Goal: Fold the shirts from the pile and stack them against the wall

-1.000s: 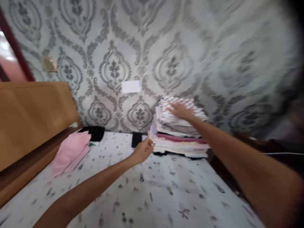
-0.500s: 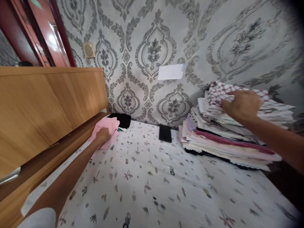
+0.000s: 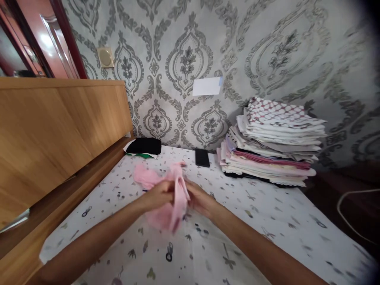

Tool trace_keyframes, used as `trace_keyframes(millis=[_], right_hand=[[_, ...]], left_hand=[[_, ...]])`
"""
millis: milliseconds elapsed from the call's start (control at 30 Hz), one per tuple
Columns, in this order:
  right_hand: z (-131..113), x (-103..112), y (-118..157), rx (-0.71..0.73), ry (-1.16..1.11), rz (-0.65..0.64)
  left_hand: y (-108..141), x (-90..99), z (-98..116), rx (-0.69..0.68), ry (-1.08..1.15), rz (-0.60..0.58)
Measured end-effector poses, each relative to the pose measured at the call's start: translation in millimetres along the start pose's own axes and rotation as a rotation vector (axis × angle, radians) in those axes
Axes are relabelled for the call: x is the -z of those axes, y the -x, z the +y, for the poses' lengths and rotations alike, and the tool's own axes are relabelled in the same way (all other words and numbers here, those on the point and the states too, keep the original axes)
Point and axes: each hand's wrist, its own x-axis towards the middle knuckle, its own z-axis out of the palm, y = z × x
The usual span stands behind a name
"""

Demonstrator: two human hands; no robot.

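A pink garment hangs bunched and partly blurred over the middle of the bed sheet, lifted between both hands. My left hand is closed on its left side, fingers curled into the fabric. On the other side, my right hand grips the cloth near a folded edge; its fingertips are partly hidden behind the fabric. Farther back lies a small folded pile with a black cloth on top, and white and green layers under it.
A tall stack of folded clothes stands at the right against the patterned wall. A black phone lies on the printed sheet near the wall. The wooden headboard borders the left side. A white cable hangs at far right.
My left hand has brought the pink garment from beside the headboard to the middle, uncovering the black cloth. My right hand has left the tall stack and taken hold of the garment.
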Motion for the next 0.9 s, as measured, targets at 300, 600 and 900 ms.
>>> trace_keyframes(millis=[300, 600, 900], right_hand=[[0.9, 33.3, 88.4, -0.178, -0.213, 0.07], [10.1, 51.0, 121.3, -0.004, -0.03, 0.245], [-107.7, 103.8, 127.1, 0.641, 0.392, 0.578]], left_hand=[[-12.7, 44.7, -29.5, 0.057, -0.795, 0.193], [-19.5, 74.4, -66.8, 0.136, -0.865, -0.092], [-44.1, 127.7, 13.2, -0.112, -0.524, 0.397]])
